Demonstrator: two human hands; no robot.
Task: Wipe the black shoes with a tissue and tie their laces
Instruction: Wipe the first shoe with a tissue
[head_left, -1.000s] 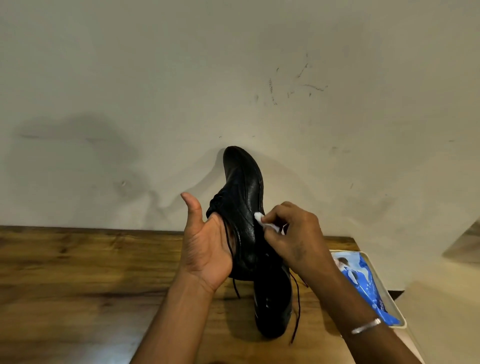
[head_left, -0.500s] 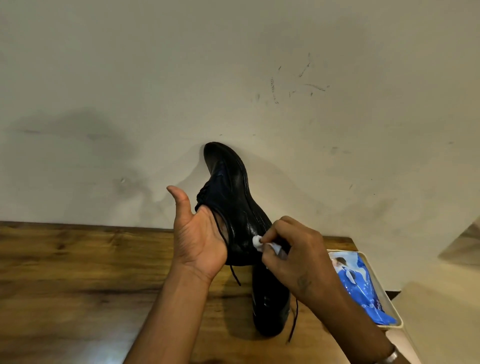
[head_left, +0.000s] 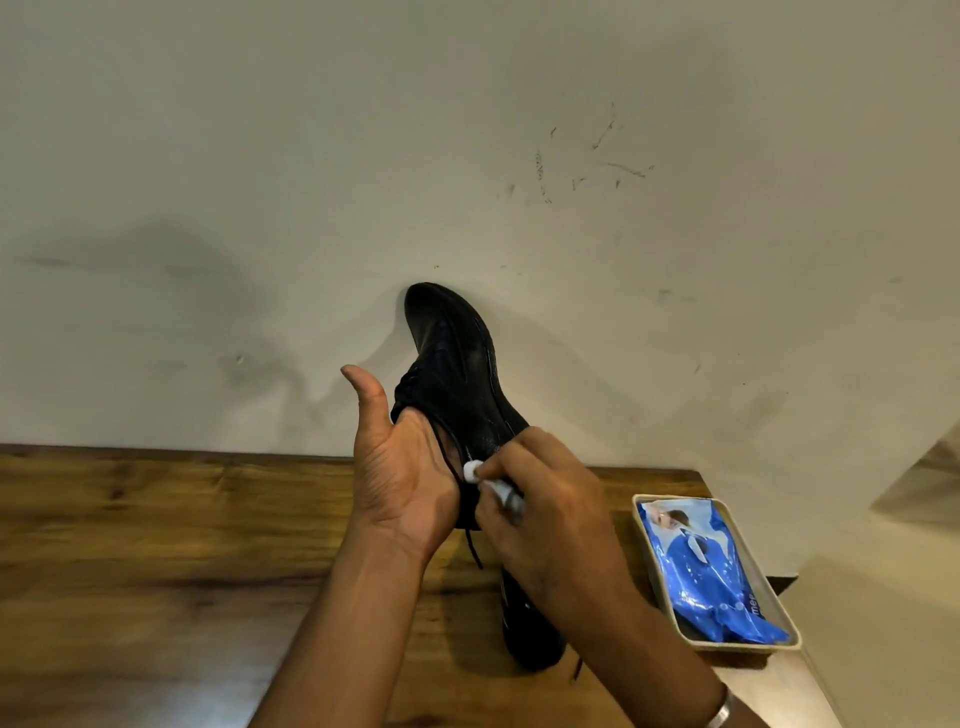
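- Wiping step: my left hand (head_left: 405, 467) holds shoe (head_left: 457, 374) above table's (head_left: 156, 571) far edge (fingers hidden inside).
- Right hand (head_left: 545, 514) pinches tissue (head_left: 471, 472) against its side.
- Next, I judge: firm strokes; laces (head_left: 475, 551) untied.

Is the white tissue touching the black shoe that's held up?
Touching. The head view shows the right hand pressing the tissue against the side of the raised shoe, with no gap between them.
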